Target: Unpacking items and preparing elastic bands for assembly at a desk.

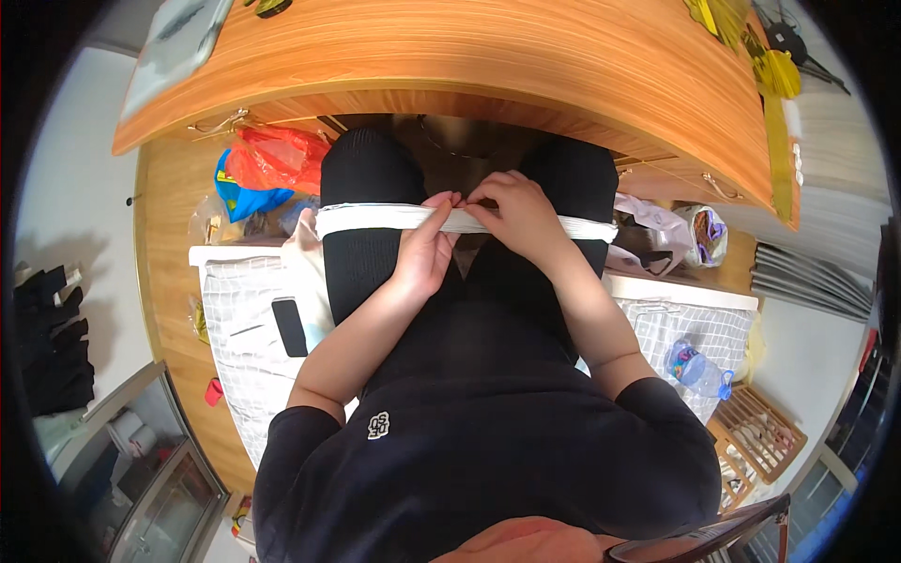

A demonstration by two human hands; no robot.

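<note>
A long, narrow white cloth strip (366, 217) lies across both of my thighs, from one knee to the other. At its middle, the thumb and fingers of my left hand (430, 249) are closed on it, palm partly turned up. Close beside, my right hand (514, 211) is bent over the strip with thumb and fingertips pinched together. The fingertips of the two hands almost meet at the strip's upper edge. Whatever the right fingertips hold is too small to make out.
The wooden desk (450, 47) spans the space ahead of my knees. A red plastic bag (282, 158) hangs at left. A black phone (289, 328) lies on the checked bedding (239, 324). To the right are a plastic bottle (696, 370) and a wooden rack (765, 436).
</note>
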